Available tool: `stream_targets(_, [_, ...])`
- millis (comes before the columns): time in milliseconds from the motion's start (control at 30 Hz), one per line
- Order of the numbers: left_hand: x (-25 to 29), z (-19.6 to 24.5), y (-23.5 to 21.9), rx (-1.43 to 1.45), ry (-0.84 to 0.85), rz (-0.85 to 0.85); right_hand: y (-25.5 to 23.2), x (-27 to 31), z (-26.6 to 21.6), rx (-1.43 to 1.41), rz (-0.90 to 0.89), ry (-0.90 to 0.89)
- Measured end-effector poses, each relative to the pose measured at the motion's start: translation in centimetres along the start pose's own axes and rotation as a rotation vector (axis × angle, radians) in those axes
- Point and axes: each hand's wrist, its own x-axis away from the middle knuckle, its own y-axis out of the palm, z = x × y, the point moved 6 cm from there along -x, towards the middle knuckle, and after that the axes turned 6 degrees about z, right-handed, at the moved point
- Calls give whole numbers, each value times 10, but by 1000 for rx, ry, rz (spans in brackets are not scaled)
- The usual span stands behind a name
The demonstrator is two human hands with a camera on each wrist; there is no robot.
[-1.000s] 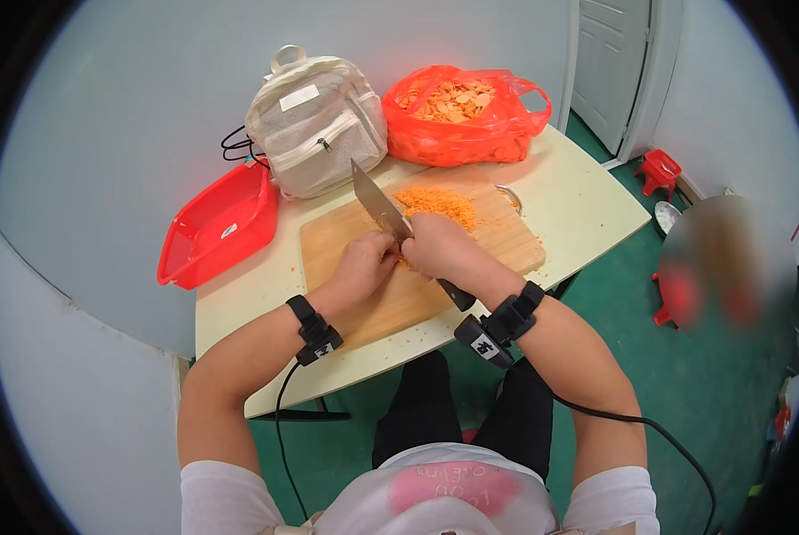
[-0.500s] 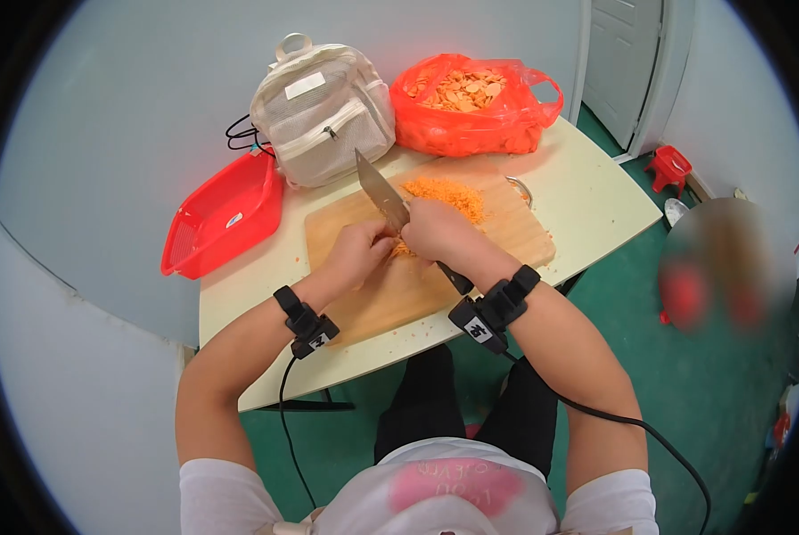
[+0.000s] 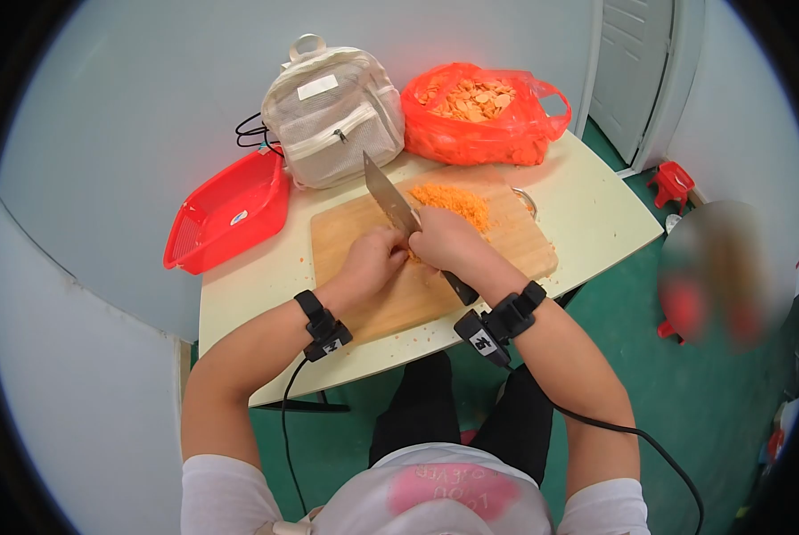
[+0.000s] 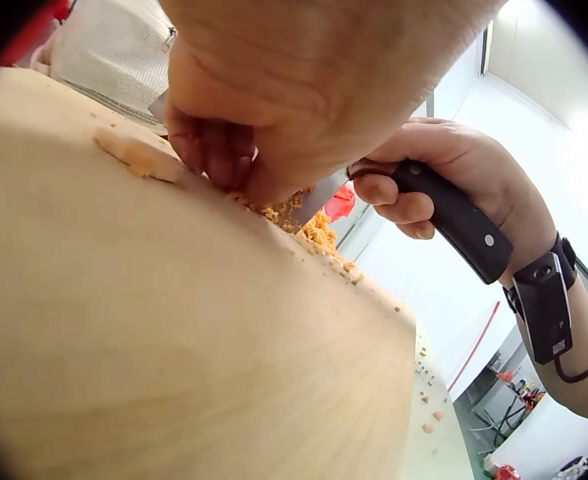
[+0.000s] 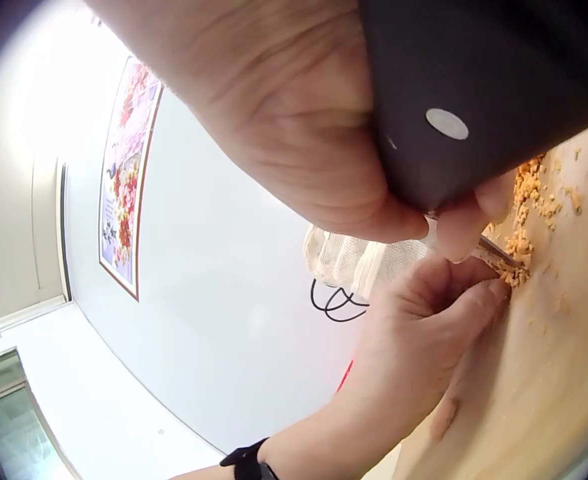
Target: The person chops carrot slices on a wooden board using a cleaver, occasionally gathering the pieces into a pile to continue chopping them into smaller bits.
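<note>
My right hand (image 3: 448,239) grips the black handle (image 4: 454,215) of a kitchen knife, whose wide blade (image 3: 390,194) points away and to the left over the wooden cutting board (image 3: 355,308). My left hand (image 3: 372,259) is close against the blade's left side, fingers curled and fingertips down on the board, pinching carrot pieces largely hidden under them. Finely chopped carrot (image 3: 453,203) is heaped on the board beyond the right hand. Carrot crumbs (image 5: 514,262) line the blade by the left fingertips. A pale orange slice (image 4: 139,155) lies on the board beside the left hand.
A red plastic basket (image 3: 181,259) stands at the table's left edge. Behind the board are a white mesh backpack (image 3: 328,116) and a red plastic bag (image 3: 479,143) of carrot slices. Small scraps dot the pale table (image 3: 604,214). A red stool (image 3: 671,183) stands on the floor.
The head view has shifted slightly. Both hands stay together at the knife, with the left hand still beside the blade; the knife's tilt differs only a little.
</note>
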Motion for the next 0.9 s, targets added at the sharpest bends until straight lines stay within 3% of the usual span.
stream_targets(300, [1, -3, 1, -47, -2, 10, 11, 11, 7, -389, -90, 23])
stream_targets(500, [2, -5, 2, -56, -61, 9, 8, 15, 1, -353, -73, -8])
stream_targets(567, [2, -1, 0, -45, 15, 46, 8, 17, 2, -363, -87, -12])
stream_targets(833, [2, -5, 0, -32, 8, 19, 8, 19, -7, -294, -131, 17])
stream_targets(900, [3, -5, -1, -29, 15, 24, 1, 20, -9, -308, -73, -24])
